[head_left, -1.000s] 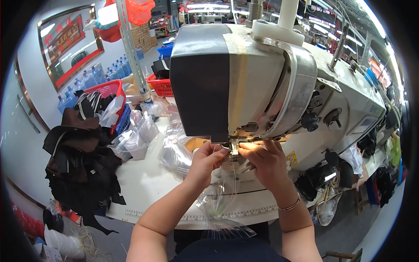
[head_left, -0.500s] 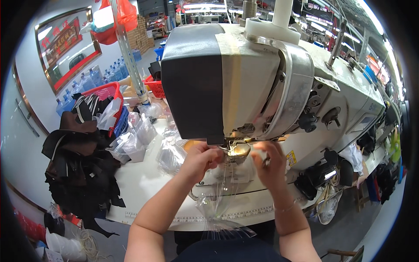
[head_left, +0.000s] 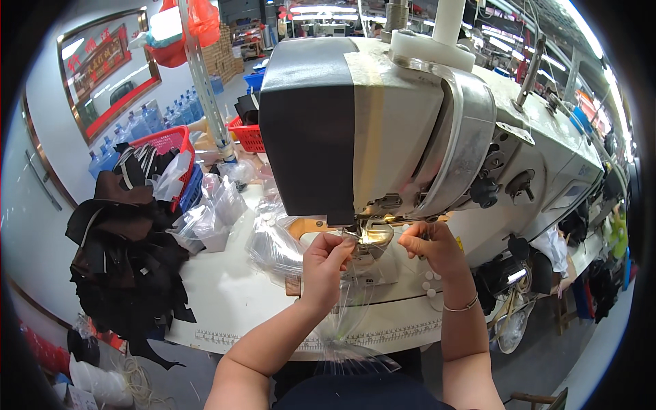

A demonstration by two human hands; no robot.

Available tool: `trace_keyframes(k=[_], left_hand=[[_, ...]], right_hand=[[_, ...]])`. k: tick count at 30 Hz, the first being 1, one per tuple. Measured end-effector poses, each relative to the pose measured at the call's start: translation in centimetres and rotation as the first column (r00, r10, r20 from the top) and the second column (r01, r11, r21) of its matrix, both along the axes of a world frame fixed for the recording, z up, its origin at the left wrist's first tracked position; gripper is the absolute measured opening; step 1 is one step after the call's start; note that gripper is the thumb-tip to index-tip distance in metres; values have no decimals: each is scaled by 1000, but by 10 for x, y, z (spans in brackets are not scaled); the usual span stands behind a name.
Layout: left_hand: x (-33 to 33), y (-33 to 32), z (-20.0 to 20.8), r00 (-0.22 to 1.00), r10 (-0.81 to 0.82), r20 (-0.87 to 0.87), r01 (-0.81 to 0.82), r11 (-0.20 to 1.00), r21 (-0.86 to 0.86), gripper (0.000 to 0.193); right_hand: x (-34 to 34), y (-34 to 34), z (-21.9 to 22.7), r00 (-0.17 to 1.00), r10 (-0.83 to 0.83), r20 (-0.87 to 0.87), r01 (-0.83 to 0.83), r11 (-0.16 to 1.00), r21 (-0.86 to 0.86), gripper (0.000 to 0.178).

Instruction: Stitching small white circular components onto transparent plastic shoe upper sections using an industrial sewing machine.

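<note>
Hands (head_left: pixel 324 265) (head_left: pixel 441 249) wider apart, presser foot (head_left: pixel 369 234) between

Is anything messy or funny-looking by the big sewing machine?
Yes: dark floppy pieces hang in a jumble over the left edge of the white table, as if slipping off. Small white discs lie loose near the right hand. Nothing looks clearly broken.

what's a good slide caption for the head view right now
Left hand and right hand at a lit sewing machine, dark pieces heaped at left.
</note>
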State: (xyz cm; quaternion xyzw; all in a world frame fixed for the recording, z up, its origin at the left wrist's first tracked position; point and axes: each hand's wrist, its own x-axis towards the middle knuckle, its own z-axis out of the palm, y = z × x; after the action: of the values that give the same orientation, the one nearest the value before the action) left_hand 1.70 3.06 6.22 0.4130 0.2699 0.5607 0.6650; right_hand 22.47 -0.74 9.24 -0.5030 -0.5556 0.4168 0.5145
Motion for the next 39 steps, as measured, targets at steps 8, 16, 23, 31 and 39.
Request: trace_keyframes(k=[8,16,23,31,39], left_hand=[[0,1,0,1000,-15,-15,15,1000,6,11],[-10,21,11,984,-175,-35,169,978,-125,12],[-51,41,7,954,68,292,-16,984,-177,15],[-107,-28,-9,973,224,52,-224,974,-19,24],[-121,-71,2,983,168,-72,-163,984,73,25]], right_hand=[[11,19,6,995,-97,-18,98,995,23,11],[43,-13,-46,782,-496,377,465,867,177,28],[15,-46,-63,924,-348,161,354,935,-8,31],[-111,-56,-33,866,-283,412,-11,813,582,31],[-167,-21,-13,793,-307,526,-226,655,722,28]])
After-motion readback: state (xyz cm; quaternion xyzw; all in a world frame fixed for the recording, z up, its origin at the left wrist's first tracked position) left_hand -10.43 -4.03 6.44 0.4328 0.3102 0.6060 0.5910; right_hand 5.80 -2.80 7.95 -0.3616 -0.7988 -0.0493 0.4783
